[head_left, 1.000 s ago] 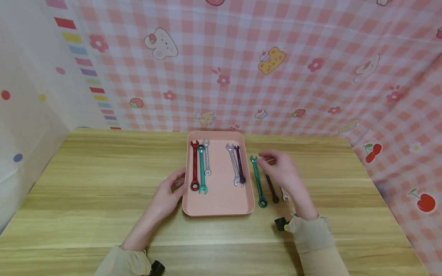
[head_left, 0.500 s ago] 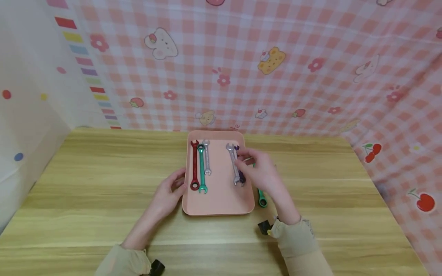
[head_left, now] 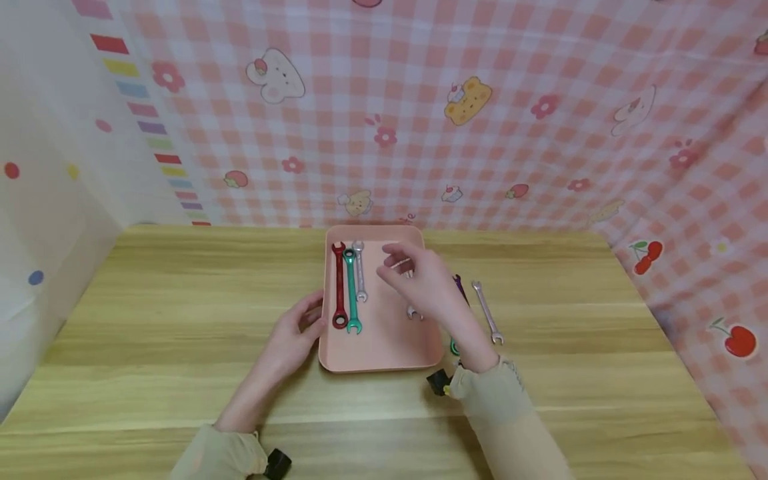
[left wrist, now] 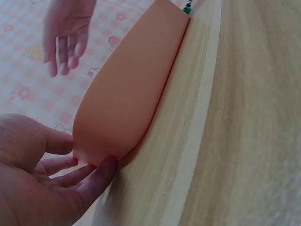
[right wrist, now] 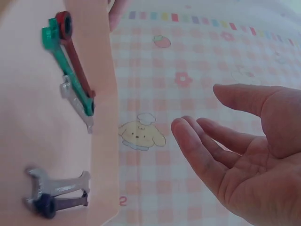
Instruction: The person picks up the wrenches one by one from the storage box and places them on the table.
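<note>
A pink tray [head_left: 378, 357] holds a red wrench [head_left: 339, 287], a green wrench [head_left: 352, 297] and a silver wrench [head_left: 361, 277] along its left side. Toward its right side lie another silver wrench [right wrist: 66, 186] and a small purple wrench [right wrist: 70, 202], mostly hidden by my right hand in the head view. My left hand [head_left: 295, 337] touches the tray's outer left wall with its fingertips and thumb. Over the right part of the tray is my right hand [head_left: 423, 280], holding nothing, its fingers loosely bent and parted from the thumb.
On the table [head_left: 180, 333], right of the tray, lie a silver wrench [head_left: 487, 313], a partly covered purple wrench [head_left: 459, 283] and a green wrench [head_left: 455, 347], mostly behind my right wrist. A checked pink cloth [head_left: 336, 133] hangs behind the table.
My right hand has moved left from the wrenches on the table to above the tray. My left hand keeps its place at the tray's left wall.
</note>
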A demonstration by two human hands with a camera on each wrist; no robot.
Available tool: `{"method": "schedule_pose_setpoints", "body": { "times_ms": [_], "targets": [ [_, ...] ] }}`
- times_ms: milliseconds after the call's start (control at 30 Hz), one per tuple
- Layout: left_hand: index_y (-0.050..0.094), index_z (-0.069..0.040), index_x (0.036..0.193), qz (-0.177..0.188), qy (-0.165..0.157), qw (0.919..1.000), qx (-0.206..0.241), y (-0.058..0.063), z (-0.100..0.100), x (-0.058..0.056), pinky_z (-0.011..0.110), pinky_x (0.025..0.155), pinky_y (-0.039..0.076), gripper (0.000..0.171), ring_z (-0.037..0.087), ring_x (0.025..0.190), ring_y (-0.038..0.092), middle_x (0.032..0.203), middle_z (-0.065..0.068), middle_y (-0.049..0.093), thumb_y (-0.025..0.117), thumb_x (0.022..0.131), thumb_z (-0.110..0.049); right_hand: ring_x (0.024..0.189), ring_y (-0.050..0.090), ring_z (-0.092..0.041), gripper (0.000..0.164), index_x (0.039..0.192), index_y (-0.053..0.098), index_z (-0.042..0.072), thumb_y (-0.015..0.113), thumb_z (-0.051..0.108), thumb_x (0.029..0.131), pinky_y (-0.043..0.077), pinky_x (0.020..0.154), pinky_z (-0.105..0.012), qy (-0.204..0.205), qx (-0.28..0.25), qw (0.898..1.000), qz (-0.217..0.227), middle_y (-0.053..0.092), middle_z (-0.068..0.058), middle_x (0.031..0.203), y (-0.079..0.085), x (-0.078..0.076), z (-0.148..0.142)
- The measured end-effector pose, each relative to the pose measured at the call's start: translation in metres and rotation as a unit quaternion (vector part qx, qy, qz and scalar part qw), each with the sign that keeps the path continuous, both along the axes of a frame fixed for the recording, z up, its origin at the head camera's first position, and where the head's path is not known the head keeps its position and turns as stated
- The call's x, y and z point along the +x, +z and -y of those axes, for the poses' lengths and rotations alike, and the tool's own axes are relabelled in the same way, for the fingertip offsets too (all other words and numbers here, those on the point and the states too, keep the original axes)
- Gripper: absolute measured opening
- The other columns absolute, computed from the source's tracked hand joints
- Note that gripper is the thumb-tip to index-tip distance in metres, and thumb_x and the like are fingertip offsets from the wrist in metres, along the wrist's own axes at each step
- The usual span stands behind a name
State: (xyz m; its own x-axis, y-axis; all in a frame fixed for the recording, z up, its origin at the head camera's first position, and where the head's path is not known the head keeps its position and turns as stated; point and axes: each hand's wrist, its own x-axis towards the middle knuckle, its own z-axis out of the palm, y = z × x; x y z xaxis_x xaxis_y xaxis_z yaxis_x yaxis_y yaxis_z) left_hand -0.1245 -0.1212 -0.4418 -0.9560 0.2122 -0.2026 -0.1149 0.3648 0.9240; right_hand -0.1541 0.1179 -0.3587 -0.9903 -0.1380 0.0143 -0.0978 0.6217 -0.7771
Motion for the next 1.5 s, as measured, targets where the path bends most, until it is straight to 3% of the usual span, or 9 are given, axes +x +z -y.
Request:
{"method": "schedule_pose_setpoints", "body": {
  "times_ms": [133, 300, 500, 733, 967, 1233, 1500],
  "targets": [
    [0.035, 0.004, 0.161, 0.001, 0.007, 0.9999, 0.009, -0.001, 0.001, 0.0, 0.052, 0.124, 0.044, 0.055, 0.044, 0.151, 0.048, 0.164, 0.028, 0.042, 0.05, 0.108, -0.003, 0.109, 0.072, -0.03, 0.041, 0.138, 0.066, 0.005, 0.071, 0.02, 0.101, 0.065, 0.093, -0.041, 0.021, 0.012, 0.999, -0.022, 0.071, -0.014, 0.124, 0.004, -0.018, 0.013],
    [0.035, 0.004, 0.16, 0.001, 0.009, 0.9999, 0.012, -0.001, 0.001, 0.003, 0.052, 0.123, 0.044, 0.055, 0.044, 0.15, 0.048, 0.164, 0.028, 0.043, 0.05, 0.108, -0.003, 0.107, 0.075, -0.027, 0.042, 0.138, 0.067, 0.002, 0.072, 0.019, 0.099, 0.067, 0.089, -0.032, 0.052, 0.062, 0.996, -0.031, 0.076, -0.016, 0.12, 0.002, -0.037, 0.027],
    [0.035, 0.002, 0.161, 0.003, 0.013, 0.9998, 0.016, -0.002, -0.002, 0.002, 0.053, 0.123, 0.046, 0.055, 0.044, 0.151, 0.048, 0.164, 0.027, 0.043, 0.05, 0.109, -0.005, 0.108, 0.074, -0.023, 0.048, 0.144, 0.063, 0.007, 0.07, 0.026, 0.101, 0.065, 0.082, -0.028, 0.054, 0.124, 0.991, 0.02, 0.076, -0.011, 0.124, -0.002, -0.052, 0.037],
    [0.035, 0.001, 0.162, 0.006, 0.013, 0.9998, 0.016, -0.004, -0.002, -0.004, 0.05, 0.124, 0.045, 0.055, 0.041, 0.152, 0.047, 0.165, 0.025, 0.042, 0.049, 0.109, -0.006, 0.098, 0.07, -0.021, 0.046, 0.144, 0.062, 0.009, 0.068, 0.023, 0.101, 0.061, 0.078, -0.029, 0.054, 0.144, 0.985, 0.073, 0.073, -0.012, 0.126, -0.013, -0.065, 0.041],
    [0.034, 0.002, 0.162, 0.01, 0.014, 0.9996, 0.023, -0.004, -0.002, -0.002, 0.051, 0.124, 0.044, 0.055, 0.042, 0.152, 0.046, 0.166, 0.026, 0.042, 0.048, 0.109, -0.003, 0.106, 0.069, -0.024, 0.045, 0.141, 0.062, 0.002, 0.069, 0.019, 0.101, 0.063, 0.091, -0.038, 0.041, 0.13, 0.986, 0.098, 0.073, -0.016, 0.127, -0.03, -0.076, 0.047],
    [0.035, 0.002, 0.161, 0.008, 0.015, 0.9995, 0.026, -0.004, -0.003, -0.001, 0.051, 0.123, 0.045, 0.055, 0.042, 0.151, 0.048, 0.164, 0.026, 0.043, 0.05, 0.108, -0.004, 0.091, 0.07, -0.022, 0.034, 0.133, 0.065, 0.003, 0.068, 0.015, 0.101, 0.061, 0.076, -0.031, -0.013, 0.113, 0.983, 0.144, 0.073, -0.012, 0.113, -0.046, -0.079, 0.054],
    [0.036, 0.0, 0.161, 0.01, 0.014, 0.9997, 0.02, -0.004, -0.001, 0.0, 0.049, 0.123, 0.046, 0.055, 0.041, 0.151, 0.048, 0.165, 0.025, 0.043, 0.05, 0.108, -0.005, 0.084, 0.07, -0.02, 0.02, 0.115, 0.07, 0.006, 0.071, 0.019, 0.1, 0.06, 0.075, -0.028, -0.034, 0.127, 0.982, 0.134, 0.074, -0.009, 0.1, -0.055, -0.077, 0.055]
  ]
}}
